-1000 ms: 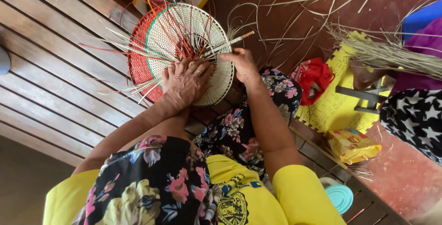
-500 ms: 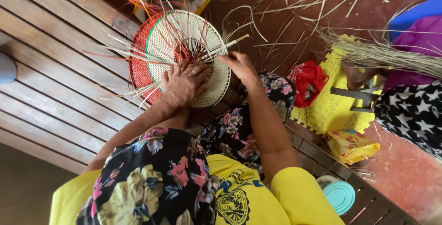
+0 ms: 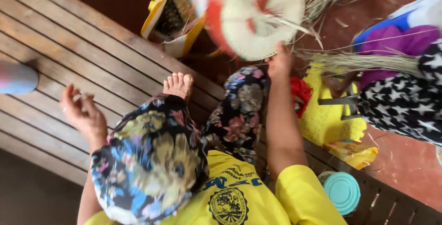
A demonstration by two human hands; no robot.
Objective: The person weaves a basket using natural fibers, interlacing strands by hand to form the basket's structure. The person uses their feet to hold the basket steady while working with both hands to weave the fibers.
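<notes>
Since the earlier frame the woven basket has swung away from the lap and now shows blurred at the top of the view, and the left hand has let go of it and moved far out to the left over the wooden floor.

Taking the basket as the landmark: the plank floor spreads to its left and below it, running slantwise under the person. A heap of cloth, purple and blue on top and black with white stars beneath, lies to its right. A yellow mat sits below and to the right of the basket, with a red cloth at the mat's left edge. A yellow bag stands just left of the basket, nearly touching its rim. A bundle of pale straw stretches to the right just below the basket. A teal lid lies far below it, near the lower right. 1 bare foot rests on the floor below and to the left of the basket.

The right hand is closed on the basket's lower edge, holding it up. The left hand is half open, fingers loosely curled; it seems to pinch something small, but blur hides what.
</notes>
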